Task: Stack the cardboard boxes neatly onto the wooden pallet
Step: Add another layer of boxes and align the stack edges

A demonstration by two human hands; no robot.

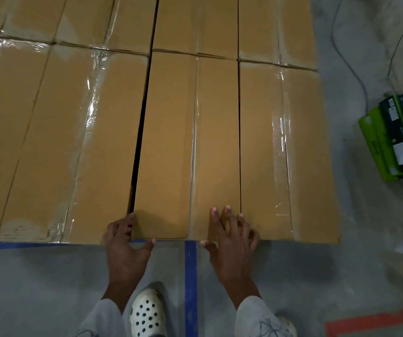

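One gap [140, 132] beside box [171, 142]; left hand [125, 246] grips corner.

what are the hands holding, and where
The left hand grips the middle cardboard box at its near left corner, fingers in the gap; the right hand rests spread on its near end.

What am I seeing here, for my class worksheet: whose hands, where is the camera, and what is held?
No machine here: a person wears a camera on the head, looking down at their own hands. Taped cardboard boxes lie side by side in rows. The left hand grips the middle box at its near left corner, fingers in the dark gap. The right hand rests on that box's top, fingers spread. Blue tape marks the grey floor; green boxes lie to the right. The pallet is hidden.
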